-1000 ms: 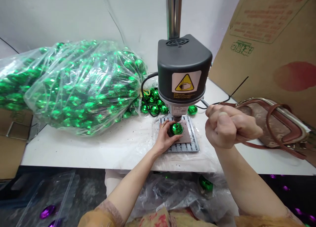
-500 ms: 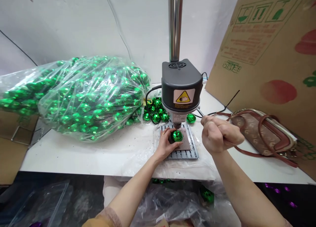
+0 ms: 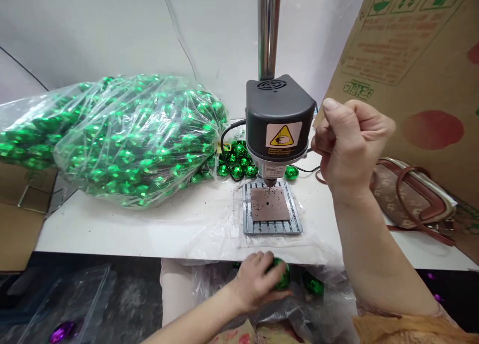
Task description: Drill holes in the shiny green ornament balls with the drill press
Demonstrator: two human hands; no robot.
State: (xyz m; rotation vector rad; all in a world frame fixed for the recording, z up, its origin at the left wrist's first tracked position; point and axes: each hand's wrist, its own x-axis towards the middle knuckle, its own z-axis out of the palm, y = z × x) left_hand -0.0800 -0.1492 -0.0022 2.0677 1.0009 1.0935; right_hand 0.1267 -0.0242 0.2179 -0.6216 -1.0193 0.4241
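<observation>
Below the table's front edge, my left hand (image 3: 258, 281) is closed around a shiny green faceted ball (image 3: 282, 275), above a clear plastic bag. My right hand (image 3: 350, 144) is raised in a fist beside the black bench drill press (image 3: 279, 117), on its lever, which the fingers mostly hide. Under the drill chuck (image 3: 270, 183), a brown square pad (image 3: 275, 212) with a small dark hole lies on the slotted metal base (image 3: 271, 228). Dark shavings are scattered over the pad. Another green ball (image 3: 313, 284) rests in the plastic bag (image 3: 299, 311) to the right of my left hand.
A big clear sack of green balls (image 3: 142, 139) fills the table's left side. Several loose green balls (image 3: 239, 159) lie behind the drill. On the right are a brown handbag (image 3: 415, 194) and a tall cardboard box (image 3: 419, 85). A purple ball (image 3: 62, 331) sits low at left.
My left hand has left the drill base and come down toward me, below the table edge, with a green ball. My right fist has risen with the lever. The pad is now bare of a ball.
</observation>
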